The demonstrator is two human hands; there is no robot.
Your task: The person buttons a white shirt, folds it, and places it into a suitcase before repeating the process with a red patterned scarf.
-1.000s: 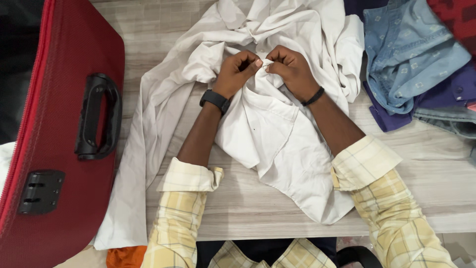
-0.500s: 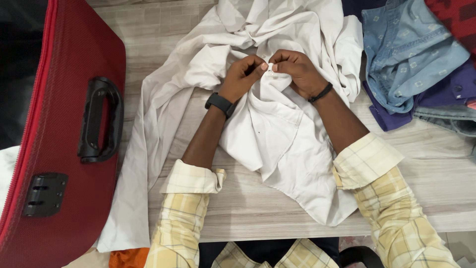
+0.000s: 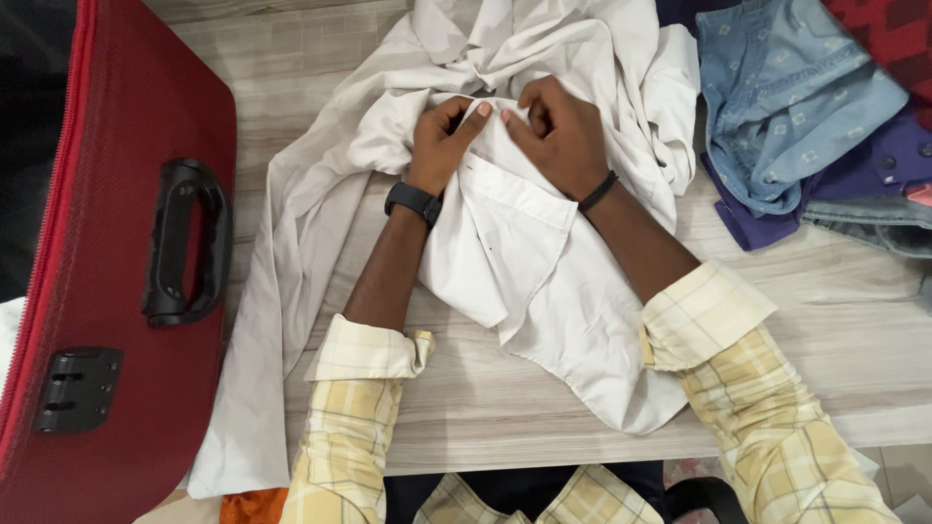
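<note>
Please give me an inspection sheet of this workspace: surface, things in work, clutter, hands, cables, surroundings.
Surface: pale wood-grain table.
Things in work: crumpled white shirt, spread on the table.
Clutter: blue patterned garment on purple cloth, far right.
Hands: left hand and right hand both pinch the shirt near its top; black watch on the left wrist.
Cables: nothing seen.
Surroundings: red suitcase with black handle, left side.

Bright even light, soft shadows, sharp pic.

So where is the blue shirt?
In the head view, the blue shirt lies crumpled at the table's upper right, atop purple cloth, right of the white shirt.
</note>
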